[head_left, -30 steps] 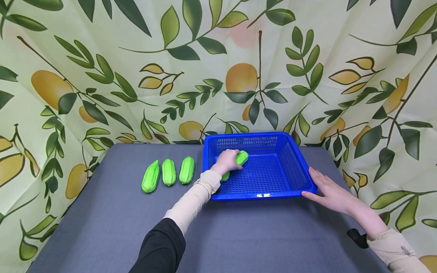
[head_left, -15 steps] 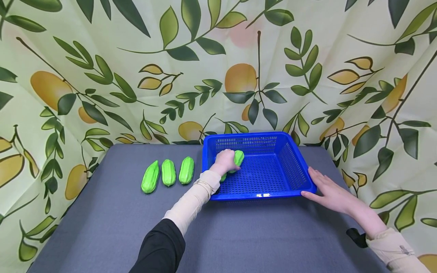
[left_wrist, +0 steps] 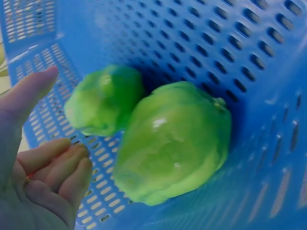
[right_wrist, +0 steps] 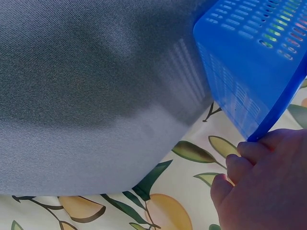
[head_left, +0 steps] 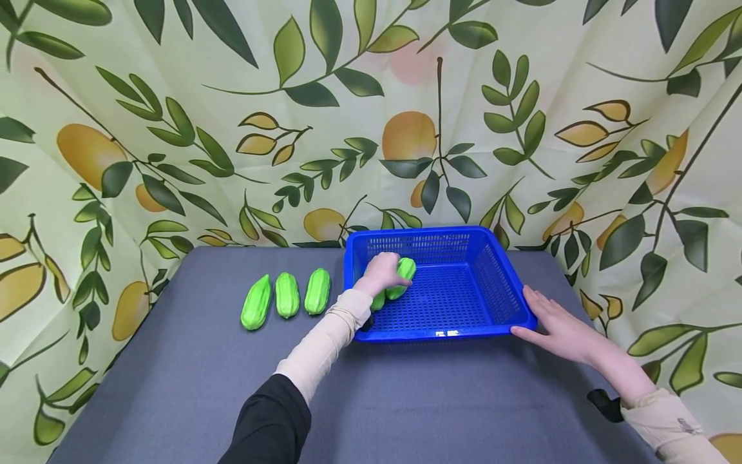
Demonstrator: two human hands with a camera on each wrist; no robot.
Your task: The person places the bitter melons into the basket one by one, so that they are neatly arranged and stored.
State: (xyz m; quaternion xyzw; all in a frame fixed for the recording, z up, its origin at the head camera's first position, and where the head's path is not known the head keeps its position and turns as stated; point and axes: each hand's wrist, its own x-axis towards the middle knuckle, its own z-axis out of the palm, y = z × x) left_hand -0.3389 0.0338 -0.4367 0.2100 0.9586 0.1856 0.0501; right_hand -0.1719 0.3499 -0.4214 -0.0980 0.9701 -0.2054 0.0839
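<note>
Two green ridged gourds lie side by side in the blue plastic basket [head_left: 446, 334]; in the head view the gourd [head_left: 406, 270] farther right shows past the fingers, and the other gourd [head_left: 379, 301] is mostly hidden. My left hand [head_left: 382, 272] is inside the basket above them. In the left wrist view this hand [left_wrist: 45, 187] has its thumb raised and spread, apart from the near gourd [left_wrist: 175, 143] and the far gourd [left_wrist: 103, 100]. With straight fingers, my right hand [head_left: 559, 325] rests on the basket's right rim; the right wrist view shows its knuckles [right_wrist: 261, 177] at that rim.
Left of the basket, three more green gourds stand in a row on the grey tabletop [head_left: 191, 386]: a left gourd [head_left: 256, 303], a middle gourd [head_left: 286, 295] and a right gourd [head_left: 317, 292]. A leaf-and-fruit patterned curtain [head_left: 348, 193] hangs behind the table.
The gourd in my left hand has been lowered leftward onto the basket floor beside the other one, and the fingers have let it go. My right hand has stayed on the rim.
</note>
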